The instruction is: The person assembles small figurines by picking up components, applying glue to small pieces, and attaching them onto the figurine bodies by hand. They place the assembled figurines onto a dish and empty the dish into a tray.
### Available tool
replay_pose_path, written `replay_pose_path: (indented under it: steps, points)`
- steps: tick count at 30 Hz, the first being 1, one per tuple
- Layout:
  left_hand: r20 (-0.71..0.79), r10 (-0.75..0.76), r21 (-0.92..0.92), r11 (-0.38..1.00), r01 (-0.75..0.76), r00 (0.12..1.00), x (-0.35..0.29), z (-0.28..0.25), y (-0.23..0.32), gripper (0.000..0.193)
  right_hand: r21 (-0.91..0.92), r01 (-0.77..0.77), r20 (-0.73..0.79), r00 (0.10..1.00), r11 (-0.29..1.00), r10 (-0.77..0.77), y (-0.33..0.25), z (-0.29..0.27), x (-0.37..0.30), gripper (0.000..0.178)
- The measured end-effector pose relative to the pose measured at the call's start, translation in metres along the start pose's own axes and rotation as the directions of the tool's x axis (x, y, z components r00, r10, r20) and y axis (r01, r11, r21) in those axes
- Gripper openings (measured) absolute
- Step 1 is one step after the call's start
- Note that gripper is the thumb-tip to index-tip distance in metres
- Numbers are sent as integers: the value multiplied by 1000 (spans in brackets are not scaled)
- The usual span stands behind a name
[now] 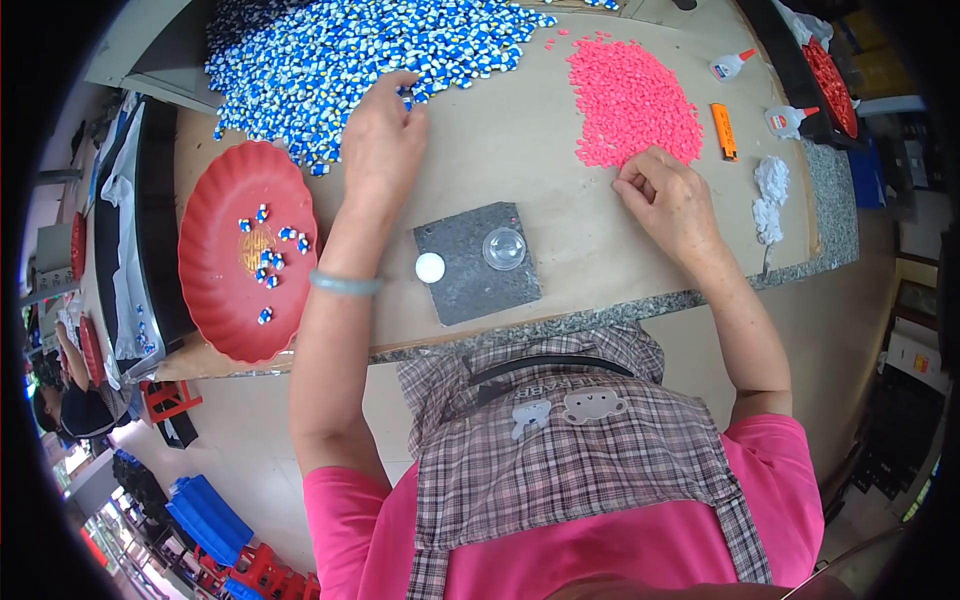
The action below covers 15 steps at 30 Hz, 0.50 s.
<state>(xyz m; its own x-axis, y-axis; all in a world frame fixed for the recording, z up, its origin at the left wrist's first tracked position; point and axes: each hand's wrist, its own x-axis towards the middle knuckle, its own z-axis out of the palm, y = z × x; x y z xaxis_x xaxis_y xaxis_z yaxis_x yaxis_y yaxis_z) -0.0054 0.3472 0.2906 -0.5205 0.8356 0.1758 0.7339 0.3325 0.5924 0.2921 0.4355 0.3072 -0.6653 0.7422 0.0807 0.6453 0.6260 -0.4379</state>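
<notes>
At the near edge of a large pile of small blue-and-white figure-like pieces (370,45), my left hand (382,140) has its thumb and fingers curled round one of them. My right hand (668,200) is closed in a pinch at the near edge of a heap of small pink pieces (635,105); what its fingertips hold is too small to make out. Between my forearms lies a dark grey square slab (465,285). On it are a small clear round dish (504,249) and, at its left edge, a white disc (430,268).
Left of my left forearm sits a red scalloped tray (215,290) with several blue-and-white pieces. On the right are two small white bottles with red tips (732,65), an orange lighter-shaped item (724,132) and crumpled white tissue (768,200). The table's stone edge (600,305) runs before me.
</notes>
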Motion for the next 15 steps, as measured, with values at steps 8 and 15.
replay_pose_path:
  steps: [8,15]
  points:
    - [-107,28,225,974,-4,994,8,23,2,29,159,-86,166,984,983,59,-14,-5,-4,11]
    - [-100,249,334,920,-203,963,9,20,-10,21,256,211,16,975,943,-222,6,2,-4,9]
